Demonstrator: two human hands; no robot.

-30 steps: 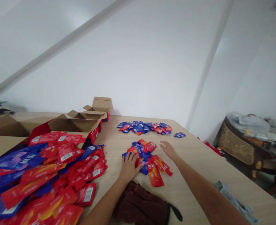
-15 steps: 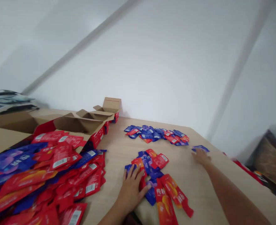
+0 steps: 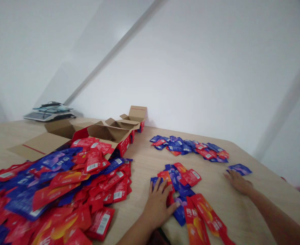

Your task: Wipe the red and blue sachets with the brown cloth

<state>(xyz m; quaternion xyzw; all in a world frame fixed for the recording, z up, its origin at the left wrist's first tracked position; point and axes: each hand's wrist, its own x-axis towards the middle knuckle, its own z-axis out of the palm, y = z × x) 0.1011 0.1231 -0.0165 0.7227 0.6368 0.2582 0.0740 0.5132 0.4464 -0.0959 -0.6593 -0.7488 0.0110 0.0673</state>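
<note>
My left hand (image 3: 159, 203) lies flat with fingers spread on a small heap of red and blue packets (image 3: 180, 178) in the middle of the wooden table (image 3: 145, 160). My right hand (image 3: 238, 182) is stretched out flat on the table to the right, its fingertips touching a lone blue packet (image 3: 239, 168). Farther back lies a second spread of mostly blue packets (image 3: 188, 148). Two long red packets (image 3: 203, 221) lie near my left hand toward the front edge.
A large pile of red and blue packets (image 3: 55, 190) covers the table's left side. Behind it stand open cardboard boxes (image 3: 106, 131) with red printed sides. A scale-like device (image 3: 49, 111) sits at the far left by the white wall.
My right hand has reached out from the middle heap to the lone blue packet on the right. The view has swung left. My left hand stays on the heap.
</note>
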